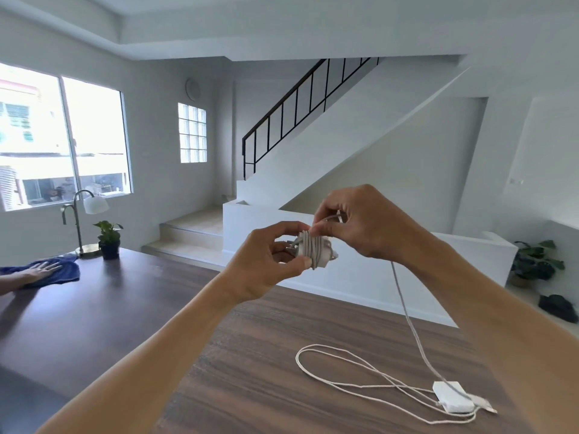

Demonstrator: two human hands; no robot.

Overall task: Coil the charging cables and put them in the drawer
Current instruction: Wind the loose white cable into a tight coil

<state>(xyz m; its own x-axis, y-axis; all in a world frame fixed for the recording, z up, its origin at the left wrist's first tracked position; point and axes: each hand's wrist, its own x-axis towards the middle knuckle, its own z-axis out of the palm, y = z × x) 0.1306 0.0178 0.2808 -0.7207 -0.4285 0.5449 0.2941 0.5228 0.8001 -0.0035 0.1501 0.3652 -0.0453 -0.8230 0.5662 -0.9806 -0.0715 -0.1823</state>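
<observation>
**Cable half wound on a charger, held above the table**

At the far left, another person's hand (40,270) lay flat on a blue cloth (67,270) spread on the dark wooden table (131,308). Just behind the cloth, at the table's far edge, stood a brass desk lamp (84,227) with a white shade, and beside it a small potted plant (109,242). From there the far edge ran diagonally down to the right, with steps and a low white wall beyond it. The broad stretch of tabletop between the cloth and the wearer's arms carried nothing.

The left hand (266,264) was raised well above the table, its thumb and curled fingers gripping a white charger (315,250) with several turns of cable wrapped round its body; plug prongs pointed toward the palm. The right hand (360,227) sat just to the right of and slightly above the charger, touching it, with thumb and forefinger pinching the cable at the top of the wraps.

From under the right hand, the trailing cable (407,321) hung free and ran down to the tabletop on the right. There it met a loose cable loop (313,349) lying flat and a flat white adapter (452,400) resting on the table, with a connector just beside it. Which strand joined which could not be told. Past the table's far edge on the right, a leafy floor plant (535,264) stood against the wall, with a dark heap (557,306) on the floor near it.
</observation>
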